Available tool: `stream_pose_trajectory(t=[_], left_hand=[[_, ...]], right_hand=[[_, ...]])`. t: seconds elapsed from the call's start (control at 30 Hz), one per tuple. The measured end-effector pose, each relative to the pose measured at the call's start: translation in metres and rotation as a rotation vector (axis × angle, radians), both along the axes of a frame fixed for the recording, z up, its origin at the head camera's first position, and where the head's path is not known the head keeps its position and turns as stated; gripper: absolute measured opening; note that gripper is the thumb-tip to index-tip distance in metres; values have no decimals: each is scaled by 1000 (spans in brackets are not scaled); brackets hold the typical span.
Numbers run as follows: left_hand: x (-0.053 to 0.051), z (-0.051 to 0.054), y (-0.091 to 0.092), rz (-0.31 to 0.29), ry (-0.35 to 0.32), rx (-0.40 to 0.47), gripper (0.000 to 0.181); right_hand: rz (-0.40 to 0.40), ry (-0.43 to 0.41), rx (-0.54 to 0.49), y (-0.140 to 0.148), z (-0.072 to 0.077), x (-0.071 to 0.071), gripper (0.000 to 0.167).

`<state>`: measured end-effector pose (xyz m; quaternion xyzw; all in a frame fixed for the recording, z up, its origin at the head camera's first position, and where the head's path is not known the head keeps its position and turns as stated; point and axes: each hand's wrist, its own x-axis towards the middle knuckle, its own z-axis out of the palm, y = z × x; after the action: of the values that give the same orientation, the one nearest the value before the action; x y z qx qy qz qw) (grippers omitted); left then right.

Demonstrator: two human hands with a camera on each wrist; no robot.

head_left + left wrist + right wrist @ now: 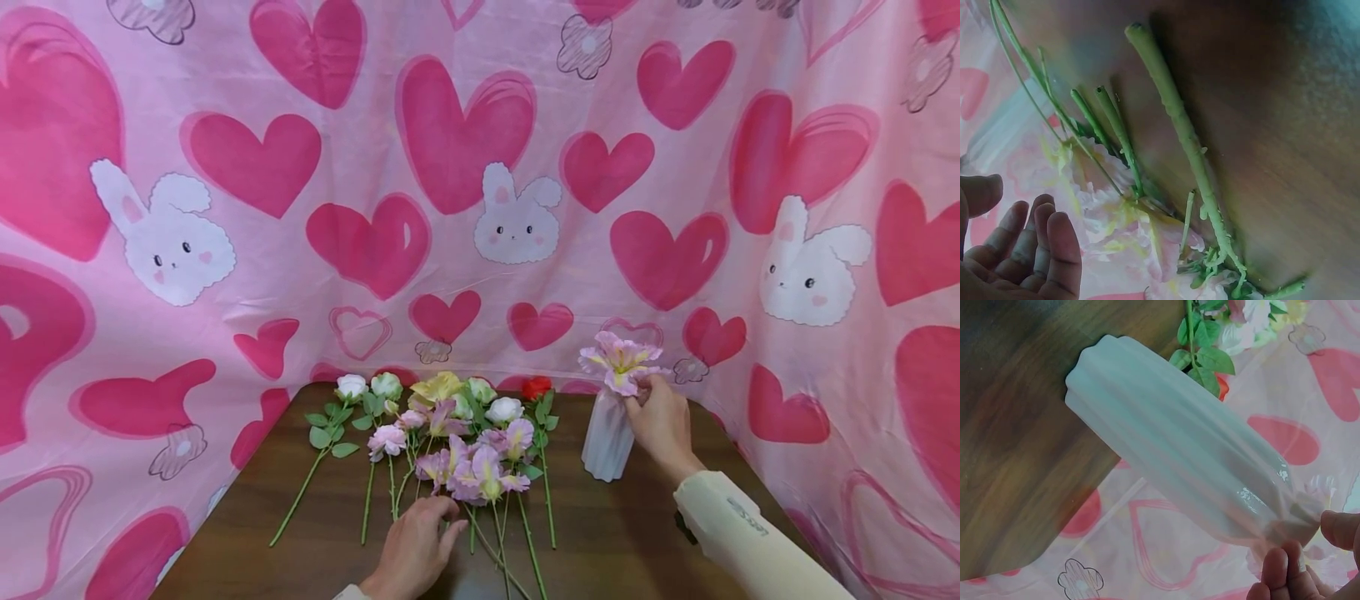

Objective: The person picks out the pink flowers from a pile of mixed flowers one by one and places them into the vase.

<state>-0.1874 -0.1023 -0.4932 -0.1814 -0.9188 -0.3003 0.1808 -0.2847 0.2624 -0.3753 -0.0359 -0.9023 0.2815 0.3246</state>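
A pale pink iris-like flower (621,360) with a yellow centre stands in a white fluted vase (606,442) on the right of the table. My right hand (663,421) pinches this flower just above the vase mouth; in the right wrist view the thumb and fingers (1284,569) sit at either side of the rim, and the stem inside is hidden. Close to the front stems of the lying flowers is my left hand (420,537), its fingers loosely bent and holding nothing. Several pink-and-yellow flowers (486,475) lie just beyond it, also seen in the left wrist view.
Pink and white roses (387,440), a yellow flower (437,387) and a red rose (536,388) lie in a row on the brown wooden table (225,533). One white rose (351,387) lies at the left. A pink heart-and-rabbit cloth (450,275) surrounds the table.
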Motion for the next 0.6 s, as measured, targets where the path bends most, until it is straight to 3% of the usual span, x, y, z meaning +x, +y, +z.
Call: stream_pose_trajectory(t=[0.23,0.6], left_hand=[[-4,-3,-6,20,31,14,14],[-5,-3,-18,97,14,-5,16]], right_hand=[[-37,-24,-63,2,-7,11,32],[-16,-81,-55,2,-22,25,34]])
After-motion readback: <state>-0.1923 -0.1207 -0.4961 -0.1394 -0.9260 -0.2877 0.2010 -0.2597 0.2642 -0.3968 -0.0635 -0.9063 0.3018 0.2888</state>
